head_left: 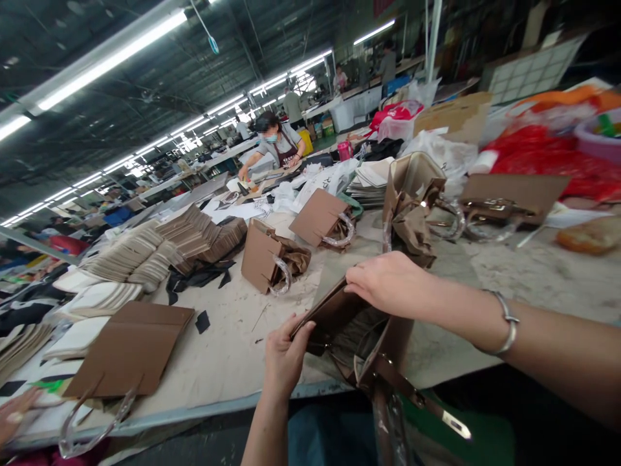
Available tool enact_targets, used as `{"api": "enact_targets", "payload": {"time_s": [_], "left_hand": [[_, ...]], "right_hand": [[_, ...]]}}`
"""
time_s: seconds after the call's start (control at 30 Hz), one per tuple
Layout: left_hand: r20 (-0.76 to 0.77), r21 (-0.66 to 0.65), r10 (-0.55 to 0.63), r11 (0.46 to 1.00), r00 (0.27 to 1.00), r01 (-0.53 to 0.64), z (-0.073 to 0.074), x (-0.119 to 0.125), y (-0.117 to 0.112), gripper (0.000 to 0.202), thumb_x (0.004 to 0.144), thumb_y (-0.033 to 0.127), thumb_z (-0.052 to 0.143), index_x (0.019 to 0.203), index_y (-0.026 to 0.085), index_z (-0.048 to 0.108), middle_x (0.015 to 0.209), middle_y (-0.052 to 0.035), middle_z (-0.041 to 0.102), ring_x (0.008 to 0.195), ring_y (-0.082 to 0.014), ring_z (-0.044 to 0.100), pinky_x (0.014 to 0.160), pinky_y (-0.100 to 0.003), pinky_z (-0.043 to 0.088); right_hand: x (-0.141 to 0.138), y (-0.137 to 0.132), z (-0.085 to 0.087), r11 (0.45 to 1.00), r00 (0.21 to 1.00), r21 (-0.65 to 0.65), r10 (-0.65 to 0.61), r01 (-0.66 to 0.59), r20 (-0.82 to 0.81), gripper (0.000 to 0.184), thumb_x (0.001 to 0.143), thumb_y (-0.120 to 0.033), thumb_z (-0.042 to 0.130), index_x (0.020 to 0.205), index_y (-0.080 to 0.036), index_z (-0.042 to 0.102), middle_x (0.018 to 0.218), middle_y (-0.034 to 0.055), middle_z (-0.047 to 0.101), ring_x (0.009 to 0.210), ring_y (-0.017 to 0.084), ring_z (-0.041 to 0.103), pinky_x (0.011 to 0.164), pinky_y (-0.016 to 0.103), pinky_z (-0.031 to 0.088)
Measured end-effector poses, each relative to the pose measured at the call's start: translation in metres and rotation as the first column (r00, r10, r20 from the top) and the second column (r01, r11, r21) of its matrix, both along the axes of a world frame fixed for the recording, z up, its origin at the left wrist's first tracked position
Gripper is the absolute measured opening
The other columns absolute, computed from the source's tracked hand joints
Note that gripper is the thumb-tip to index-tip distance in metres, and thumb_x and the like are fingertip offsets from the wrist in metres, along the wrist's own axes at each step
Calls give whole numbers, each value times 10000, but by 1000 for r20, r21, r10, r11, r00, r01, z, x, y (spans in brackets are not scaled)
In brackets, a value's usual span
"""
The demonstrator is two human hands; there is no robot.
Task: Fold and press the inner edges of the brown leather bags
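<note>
A brown handbag (pixel 395 343) lies tilted at the table's front edge, its mouth facing me and its grey-brown lining showing. My left hand (pixel 284 353) pinches the left end of its rim, thumb on the inner side. My right hand (pixel 383 281) grips the same rim farther right, fingers closed over the edge. A strap with a shiny metal tip (pixel 456 424) hangs from the bag toward my lap, beside plastic-wrapped handles (pixel 391 421). Just behind it stands an open brown bag (pixel 412 200) with crumpled lining pulled out.
More brown bags (pixel 262 255) with wrapped handles lie across the worktable (pixel 228 362). Stacked brown panels (pixel 194 236) and pale pieces are at left, near another bag (pixel 133 346) and another person's hand (pixel 17 414). A masked co-worker (pixel 279 145) works farther back. Red plastic (pixel 538 155) lies at right.
</note>
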State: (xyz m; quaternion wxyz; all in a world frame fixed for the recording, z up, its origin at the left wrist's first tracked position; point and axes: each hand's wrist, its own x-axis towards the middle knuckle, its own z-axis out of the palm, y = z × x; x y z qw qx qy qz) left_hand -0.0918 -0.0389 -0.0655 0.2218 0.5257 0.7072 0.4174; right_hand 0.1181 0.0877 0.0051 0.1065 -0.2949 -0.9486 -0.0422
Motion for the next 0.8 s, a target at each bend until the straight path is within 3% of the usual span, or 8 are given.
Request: {"api": "enact_targets", "payload": {"time_s": [0.43,0.57,0.8], "left_hand": [[-28,45,54,998,998,-53,0,2,3,245,776,347,602,903,187,736,839,-31,735,925,-257,662,875,-386,514],[-20,15,54,998,998,-54,-1,1,3,278,780,380,598,918,180,733,844,-44,733,914,-256,660,819,-355,526],[-21,16,39,999,999,-39,3,1,4,267,781,380,604,875,162,726,779,-18,711,737,-177,645,661,-237,499]], "right_hand": [[-8,3,-3,997,998,-41,-69,69,7,258,892,-343,457,810,-189,647,760,66,707,695,218,653,557,266,406],[-11,3,-2,995,996,-47,-86,86,0,269,896,-338,449,826,-180,655,773,75,709,702,219,656,569,270,424],[-12,1,-6,993,993,-49,-111,109,-48,287,896,-337,448,797,-166,656,763,84,700,704,216,653,602,275,439]]}}
